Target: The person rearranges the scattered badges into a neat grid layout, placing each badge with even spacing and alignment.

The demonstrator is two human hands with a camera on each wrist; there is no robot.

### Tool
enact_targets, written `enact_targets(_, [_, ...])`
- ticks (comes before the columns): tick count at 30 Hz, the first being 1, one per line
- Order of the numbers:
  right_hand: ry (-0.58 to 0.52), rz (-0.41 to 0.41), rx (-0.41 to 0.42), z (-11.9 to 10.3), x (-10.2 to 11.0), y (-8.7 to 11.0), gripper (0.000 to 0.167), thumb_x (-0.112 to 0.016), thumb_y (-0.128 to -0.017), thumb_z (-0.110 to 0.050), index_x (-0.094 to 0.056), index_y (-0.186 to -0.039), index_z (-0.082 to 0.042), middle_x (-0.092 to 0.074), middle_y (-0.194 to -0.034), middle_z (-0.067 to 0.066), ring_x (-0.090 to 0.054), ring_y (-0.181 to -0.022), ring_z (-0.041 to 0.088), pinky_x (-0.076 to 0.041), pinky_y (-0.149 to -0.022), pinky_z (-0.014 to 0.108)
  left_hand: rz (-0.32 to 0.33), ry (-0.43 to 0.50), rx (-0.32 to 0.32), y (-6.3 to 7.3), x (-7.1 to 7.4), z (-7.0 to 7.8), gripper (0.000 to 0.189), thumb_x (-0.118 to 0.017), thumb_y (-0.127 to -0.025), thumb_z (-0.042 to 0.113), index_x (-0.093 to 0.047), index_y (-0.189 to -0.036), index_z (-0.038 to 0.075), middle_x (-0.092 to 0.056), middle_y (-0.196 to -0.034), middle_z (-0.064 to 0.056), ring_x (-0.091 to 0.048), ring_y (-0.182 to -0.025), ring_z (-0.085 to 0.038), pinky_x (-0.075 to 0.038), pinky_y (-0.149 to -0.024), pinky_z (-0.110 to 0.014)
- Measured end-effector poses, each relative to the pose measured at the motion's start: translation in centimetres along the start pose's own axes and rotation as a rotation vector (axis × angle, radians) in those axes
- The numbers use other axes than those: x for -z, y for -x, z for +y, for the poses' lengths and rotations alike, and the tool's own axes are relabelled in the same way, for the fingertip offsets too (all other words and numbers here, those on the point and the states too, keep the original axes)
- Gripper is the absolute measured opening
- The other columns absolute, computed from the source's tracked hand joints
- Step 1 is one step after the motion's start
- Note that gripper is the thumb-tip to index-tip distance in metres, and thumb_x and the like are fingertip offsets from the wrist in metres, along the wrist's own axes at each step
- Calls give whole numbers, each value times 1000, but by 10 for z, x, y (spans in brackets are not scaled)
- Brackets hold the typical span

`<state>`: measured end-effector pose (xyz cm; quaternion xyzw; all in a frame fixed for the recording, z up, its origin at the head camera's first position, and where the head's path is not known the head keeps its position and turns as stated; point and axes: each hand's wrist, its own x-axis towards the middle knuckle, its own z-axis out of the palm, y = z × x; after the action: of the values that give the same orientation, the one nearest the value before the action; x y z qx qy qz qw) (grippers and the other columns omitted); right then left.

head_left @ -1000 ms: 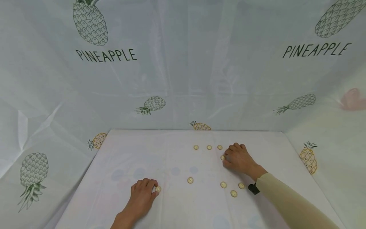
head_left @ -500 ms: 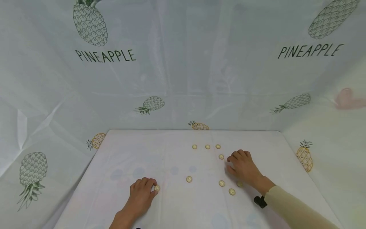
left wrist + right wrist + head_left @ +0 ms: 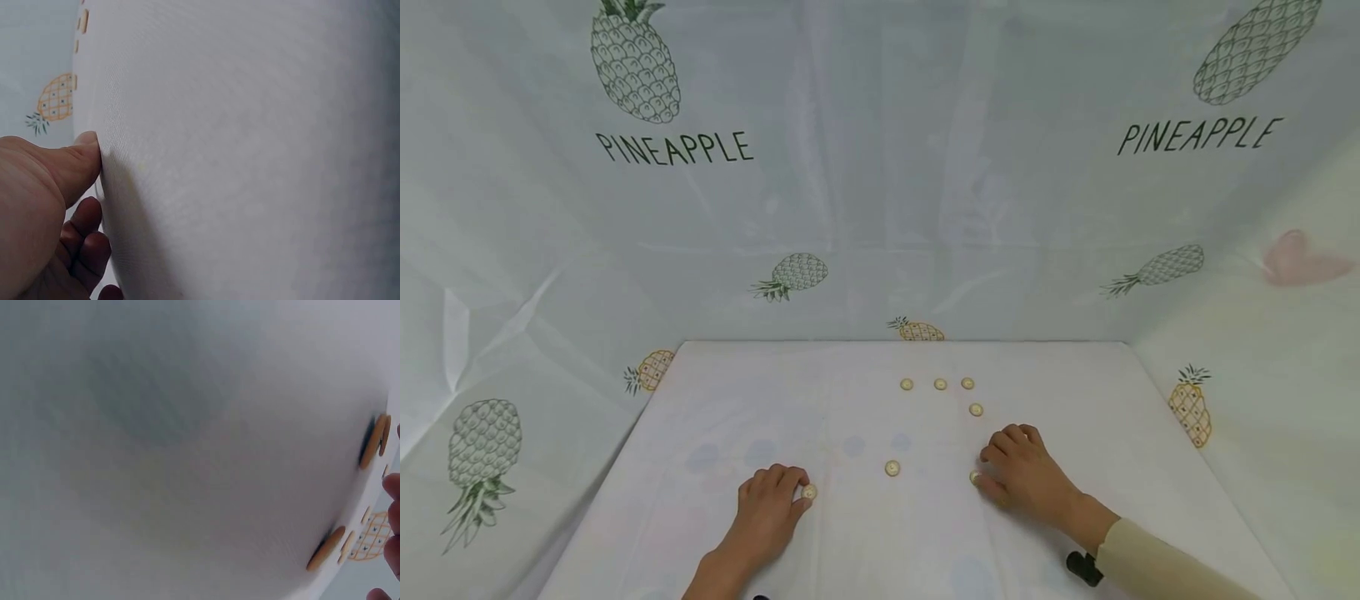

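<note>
My left hand (image 3: 767,512) rests low on the white table at left of centre. Its thumb and index finger pinch a round pale button (image 3: 809,492) lying flat; the left wrist view hides that button behind the thumb (image 3: 81,165). Over on the right, my right hand (image 3: 1026,475) hovers with loosely bent fingers and nothing visibly held. A button (image 3: 974,477) peeks out beside its thumb, and the hand covers the spot where other buttons lay. The right wrist view has buttons (image 3: 326,549) on the surface and fingertips (image 3: 392,519) at its right edge, apart from them.
One button (image 3: 892,468) lies between the hands. Behind it are a row of three, including a button (image 3: 940,384), and another button (image 3: 976,409) just in front of the row's right end. Pineapple-printed sheeting (image 3: 865,183) rises behind the table (image 3: 760,375).
My right hand has drawn back from the button near the row's right end and come nearer, over the front right buttons. My left hand keeps its pinch; the view has shifted slightly.
</note>
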<state>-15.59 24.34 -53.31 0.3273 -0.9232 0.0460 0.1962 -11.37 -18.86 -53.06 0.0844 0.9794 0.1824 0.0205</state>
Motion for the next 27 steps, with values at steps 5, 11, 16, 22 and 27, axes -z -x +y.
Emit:
enact_targets(5, [16,-16,5,-7,-4,0,33,-87,-84,-44,-68,-91,-18,-60,-93,-5,-52,-93,18,-45,-95,52,4,6,0,-1,0,0,23,-78,-96,22,-63,-113,22,-60,-114,2,-53,-107,-22,-40,-104,-63])
enact_targets(11, [8,-9,34,-10,-6,-3,24,-88,-85,-34,-69,-90,-19,-61,-92,-5,-53,-93,18,-46,-95,52,8,27,-6,0,0,0,23,-79,-96,21,-63,-112,22,-60,-113,2,-53,-106,-22,-39,-105,-63])
enact_targets(16, [-60,-17,72,-8,-7,-4,19,-85,-86,-20,-71,-99,-22,-63,-98,-7,-53,-97,16,-45,-96,51,4,28,-2,0,0,0,23,-79,-96,22,-63,-112,22,-60,-113,2,-53,-106,-22,-39,-104,-63])
enact_targets(22, [-23,-10,65,-3,-7,-2,25,-85,-86,-30,-69,-101,-18,-63,-100,-4,-53,-100,20,-43,-98,52,20,23,-18,0,1,0,23,-79,-95,22,-62,-112,23,-60,-113,2,-53,-105,-22,-40,-102,-62])
enact_targets(27, [-9,8,95,-1,-7,-3,26,-87,-85,-31,-70,-98,-17,-63,-97,-4,-54,-98,19,-44,-97,53,21,30,-9,1,1,0,23,-79,-96,22,-62,-112,23,-60,-112,3,-52,-105,-22,-40,-103,-62])
